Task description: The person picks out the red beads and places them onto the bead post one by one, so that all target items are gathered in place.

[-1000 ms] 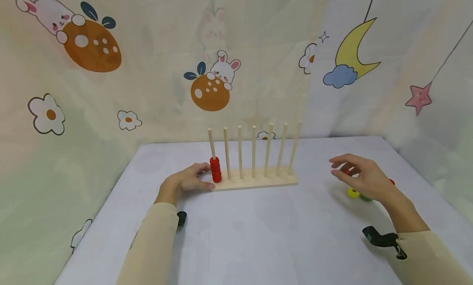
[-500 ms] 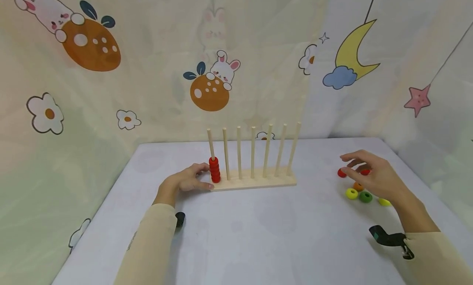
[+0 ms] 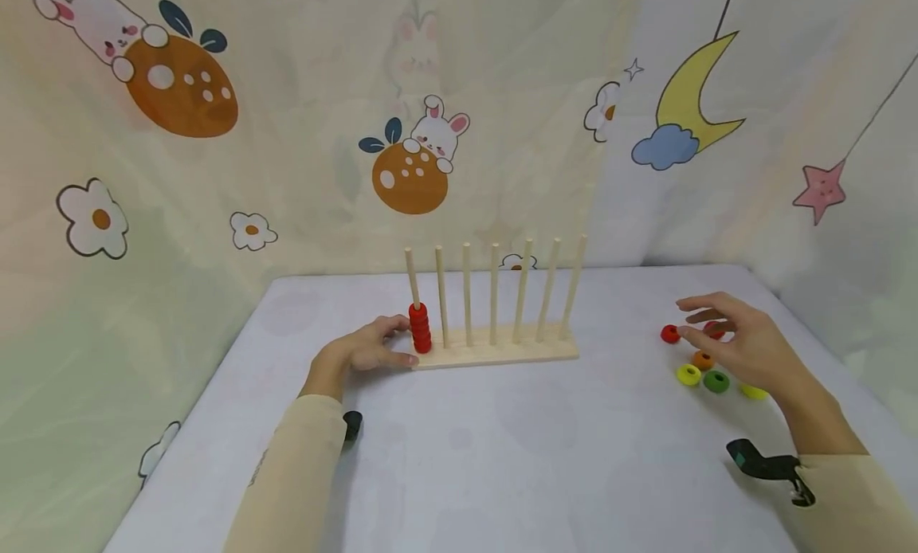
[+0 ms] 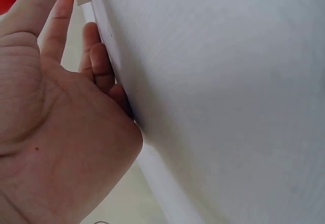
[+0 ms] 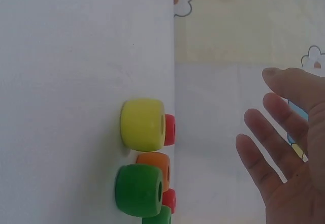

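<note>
A wooden peg rack [image 3: 502, 354] with several upright rods stands toward the back of the table. Red beads [image 3: 420, 330] are stacked on its leftmost rod. My left hand [image 3: 366, 347] holds the rack's left end, thumb at the front corner and fingers behind; part of the rack's end shows in the left wrist view. Over the loose beads on the right hovers my right hand [image 3: 749, 342], fingers relaxed and nothing between them. Below it lie a red bead [image 3: 670, 334], an orange bead [image 3: 703, 360], a yellow bead [image 5: 139, 125] and a green bead [image 5: 134, 191], among others partly hidden.
The table [image 3: 473, 457] has a white cover. Behind it hangs a curtain [image 3: 301, 139] printed with rabbits, flowers and a moon. Black wrist camera mounts [image 3: 767, 465] stick out by both sleeves.
My right hand has drifted to the right over the loose beads, and more of them now show. My left hand and the peg rack have stayed in place.
</note>
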`<state>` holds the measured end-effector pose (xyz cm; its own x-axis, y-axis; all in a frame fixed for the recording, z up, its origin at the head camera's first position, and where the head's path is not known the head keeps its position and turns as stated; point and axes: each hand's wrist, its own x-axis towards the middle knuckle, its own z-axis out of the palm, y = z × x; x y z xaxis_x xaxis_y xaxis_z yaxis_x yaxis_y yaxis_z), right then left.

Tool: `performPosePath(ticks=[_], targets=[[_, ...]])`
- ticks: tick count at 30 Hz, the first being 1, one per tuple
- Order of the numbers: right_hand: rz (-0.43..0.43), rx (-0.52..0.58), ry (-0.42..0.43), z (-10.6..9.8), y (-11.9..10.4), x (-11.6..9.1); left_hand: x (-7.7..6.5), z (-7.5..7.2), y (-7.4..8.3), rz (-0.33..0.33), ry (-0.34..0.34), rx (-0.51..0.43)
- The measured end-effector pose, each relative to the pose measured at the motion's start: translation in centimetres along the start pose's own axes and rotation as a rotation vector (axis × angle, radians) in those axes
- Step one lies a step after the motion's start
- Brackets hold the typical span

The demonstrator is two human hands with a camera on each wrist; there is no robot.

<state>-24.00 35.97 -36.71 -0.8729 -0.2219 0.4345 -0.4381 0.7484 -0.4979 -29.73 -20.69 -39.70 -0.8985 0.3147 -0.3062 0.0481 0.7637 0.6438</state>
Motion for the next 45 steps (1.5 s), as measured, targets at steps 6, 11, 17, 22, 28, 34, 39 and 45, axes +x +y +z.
performPosePath(ticks=[6, 11, 17, 22, 28, 34, 39, 45], targets=[[0.091, -0.050, -0.091, -0.1, 0.7, 0.3, 0.4, 0.1, 0.1, 0.015, 0.002, 0.007], [0.149, -0.075, -0.153, 0.0, 1.4, 1.1, 0.3, -0.1, 0.3, -0.005, 0.001, -0.003], [0.223, -0.071, -0.184, 0.8, 1.4, 1.4, 0.2, 0.0, 0.2, -0.029, -0.015, -0.019], [0.239, -0.111, -0.201, 1.2, 1.4, 1.8, 0.2, 0.0, 0.1, -0.019, -0.022, -0.017], [0.303, -0.130, -0.276, 1.3, 1.5, 2.8, 0.4, -0.3, 0.1, 0.001, -0.012, -0.008], [0.302, -0.136, -0.348, 1.9, 1.5, 3.3, 0.2, -0.3, 0.0, -0.022, -0.011, -0.035], [0.298, -0.129, -0.378, 2.4, 1.5, 3.5, 0.0, -0.1, -0.2, -0.038, 0.004, -0.049], [0.296, -0.120, -0.381, 2.3, 1.5, 3.6, 0.0, 0.0, 0.0, -0.025, 0.005, -0.030]])
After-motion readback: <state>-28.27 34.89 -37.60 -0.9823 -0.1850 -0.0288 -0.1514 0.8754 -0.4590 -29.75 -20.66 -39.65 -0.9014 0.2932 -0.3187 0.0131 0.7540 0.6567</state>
